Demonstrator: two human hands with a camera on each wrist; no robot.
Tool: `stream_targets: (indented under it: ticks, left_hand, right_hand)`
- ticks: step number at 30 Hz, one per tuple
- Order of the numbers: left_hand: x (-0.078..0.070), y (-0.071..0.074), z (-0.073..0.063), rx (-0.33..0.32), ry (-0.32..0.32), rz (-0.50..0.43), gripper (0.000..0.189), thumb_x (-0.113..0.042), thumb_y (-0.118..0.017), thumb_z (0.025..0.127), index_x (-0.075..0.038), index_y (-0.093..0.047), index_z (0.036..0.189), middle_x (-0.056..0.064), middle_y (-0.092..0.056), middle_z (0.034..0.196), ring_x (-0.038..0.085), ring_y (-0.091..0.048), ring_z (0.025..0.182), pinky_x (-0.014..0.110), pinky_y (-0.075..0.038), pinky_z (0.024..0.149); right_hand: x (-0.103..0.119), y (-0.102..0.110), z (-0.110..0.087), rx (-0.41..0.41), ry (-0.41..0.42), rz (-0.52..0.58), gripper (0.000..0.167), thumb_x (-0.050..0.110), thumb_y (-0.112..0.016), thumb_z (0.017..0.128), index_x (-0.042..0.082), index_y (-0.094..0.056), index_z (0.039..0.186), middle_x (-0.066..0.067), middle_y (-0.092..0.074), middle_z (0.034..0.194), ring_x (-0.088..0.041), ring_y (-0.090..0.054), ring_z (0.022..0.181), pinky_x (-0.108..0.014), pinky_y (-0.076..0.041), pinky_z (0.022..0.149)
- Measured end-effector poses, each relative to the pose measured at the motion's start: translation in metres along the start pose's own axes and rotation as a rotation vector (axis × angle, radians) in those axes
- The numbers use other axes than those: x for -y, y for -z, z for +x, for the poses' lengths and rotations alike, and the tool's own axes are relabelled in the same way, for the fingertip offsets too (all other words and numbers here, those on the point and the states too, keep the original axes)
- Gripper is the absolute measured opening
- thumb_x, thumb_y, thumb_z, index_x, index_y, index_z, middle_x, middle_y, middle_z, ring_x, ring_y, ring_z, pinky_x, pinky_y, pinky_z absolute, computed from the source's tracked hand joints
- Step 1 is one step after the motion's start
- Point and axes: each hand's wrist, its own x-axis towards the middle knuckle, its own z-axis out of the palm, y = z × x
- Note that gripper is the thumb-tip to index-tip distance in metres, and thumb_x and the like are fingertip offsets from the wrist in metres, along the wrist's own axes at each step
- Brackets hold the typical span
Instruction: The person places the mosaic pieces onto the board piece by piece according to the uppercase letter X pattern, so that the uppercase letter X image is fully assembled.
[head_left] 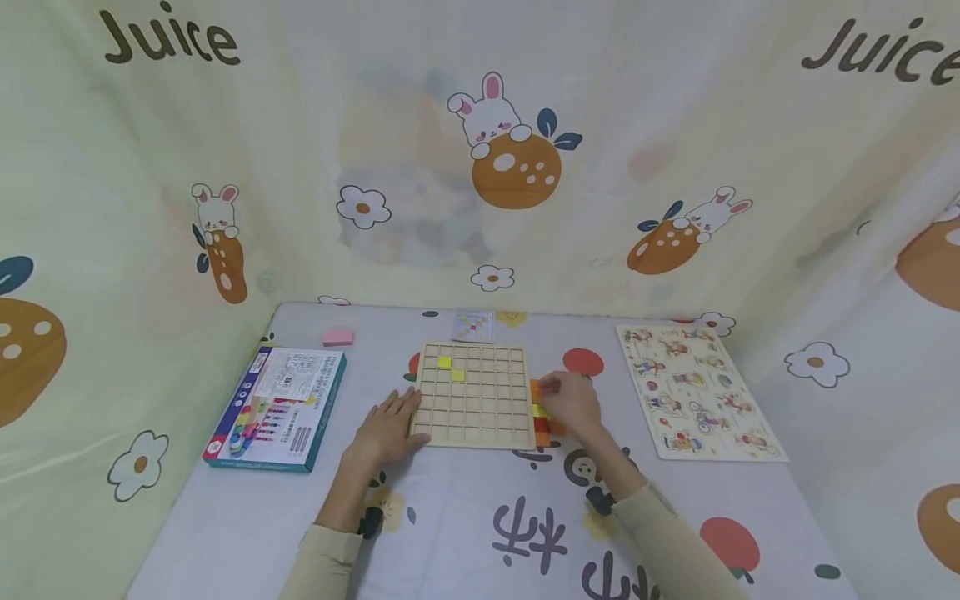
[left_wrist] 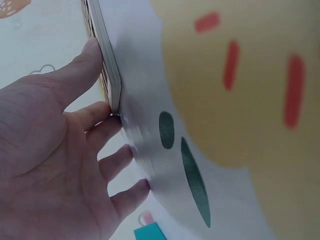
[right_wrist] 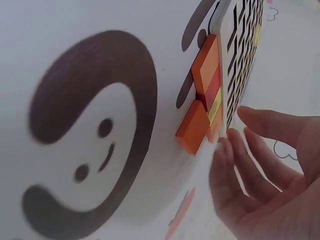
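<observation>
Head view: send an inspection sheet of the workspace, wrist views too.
Surface: printed tablecloth.
Job's things: wooden grid board holding two yellow tiles; coloured tiles along its right edge; pattern card behind it.
Clutter: boxed set and pink block left; picture board right.
Hands: left hand touches the grid board's left edge; right hand beside the coloured tiles, no held tile visible.
Cables: nothing seen.
Surroundings: fabric backdrop printed with rabbits and flowers.

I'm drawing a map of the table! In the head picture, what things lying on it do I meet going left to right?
Box → wooden grid board → coloured tiles → board with little cartoon pictures.
</observation>
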Motion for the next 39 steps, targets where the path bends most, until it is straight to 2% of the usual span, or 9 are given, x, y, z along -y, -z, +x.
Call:
stream_targets:
  ticks: [5, 12, 15, 22, 28, 31, 39]
  left_hand:
    - [0.0, -0.001, 0.0, -0.003, -0.001, 0.01, 0.085, -0.044, -0.071, 0.098, -0.01, -0.03, 0.165, 0.01, -0.026, 0.172, 0.038, -0.02, 0.159, 0.061, -0.021, 0.126]
    - [0.0, 0.001, -0.001, 0.0, 0.0, 0.014, 0.086, -0.044, -0.071, 0.098, -0.01, -0.03, 0.165, 0.01, -0.025, 0.172, 0.038, -0.019, 0.159, 0.061, -0.021, 0.126]
    - [0.0, 0.002, -0.002, 0.002, 0.002, 0.013, 0.085, -0.044, -0.071, 0.098, -0.01, -0.03, 0.165, 0.011, -0.025, 0.172, 0.038, -0.019, 0.159, 0.061, -0.021, 0.126]
    - [0.002, 0.001, 0.0, 0.007, -0.004, 0.012, 0.085, -0.044, -0.069, 0.099, -0.011, -0.029, 0.166, 0.01, -0.025, 0.172, 0.038, -0.019, 0.159, 0.061, -0.02, 0.127]
    - [0.002, -0.001, 0.001, 0.015, 0.006, 0.011, 0.086, -0.045, -0.07, 0.099, -0.012, -0.028, 0.166, 0.009, -0.025, 0.172, 0.037, -0.018, 0.159, 0.06, -0.019, 0.127]
    - [0.002, -0.001, 0.001, 0.017, 0.008, 0.01, 0.086, -0.046, -0.069, 0.099, -0.012, -0.028, 0.166, 0.009, -0.024, 0.173, 0.037, -0.018, 0.159, 0.06, -0.019, 0.127]
    - [0.001, 0.001, 0.001, 0.013, 0.009, -0.002, 0.086, -0.045, -0.07, 0.099, -0.012, -0.028, 0.166, 0.009, -0.024, 0.173, 0.037, -0.017, 0.159, 0.06, -0.018, 0.127]
  right_hand:
    - [-0.009, 0.005, -0.007, 0.056, -0.031, -0.097, 0.036, 0.006, -0.08, 0.079, 0.006, -0.076, 0.116, -0.01, -0.075, 0.108, -0.028, -0.065, 0.097, -0.045, -0.059, 0.084]
    - [-0.017, 0.008, -0.014, 0.075, -0.04, -0.163, 0.039, 0.002, -0.078, 0.076, 0.005, -0.076, 0.115, -0.011, -0.075, 0.108, -0.028, -0.065, 0.093, -0.045, -0.059, 0.082]
    - [-0.018, 0.008, -0.016, 0.076, -0.039, -0.167, 0.037, 0.003, -0.079, 0.078, 0.006, -0.076, 0.114, -0.01, -0.075, 0.106, -0.027, -0.065, 0.091, -0.044, -0.059, 0.079]
    - [-0.022, 0.008, -0.014, 0.06, -0.035, -0.137, 0.036, 0.007, -0.086, 0.08, 0.009, -0.076, 0.114, -0.007, -0.073, 0.101, -0.024, -0.064, 0.089, -0.036, -0.058, 0.075]
    - [-0.029, 0.012, -0.013, 0.068, -0.033, -0.032, 0.034, 0.005, -0.083, 0.081, 0.009, -0.075, 0.114, -0.007, -0.072, 0.1, -0.024, -0.064, 0.087, -0.031, -0.056, 0.069]
    - [-0.034, 0.013, -0.01, 0.076, -0.018, -0.004, 0.03, 0.006, -0.081, 0.083, 0.009, -0.076, 0.112, -0.006, -0.072, 0.099, -0.024, -0.064, 0.086, -0.031, -0.056, 0.069]
    - [-0.035, 0.011, -0.006, 0.073, 0.012, -0.018, 0.024, 0.011, -0.084, 0.083, 0.011, -0.078, 0.106, -0.002, -0.073, 0.092, -0.021, -0.066, 0.082, -0.033, -0.057, 0.071]
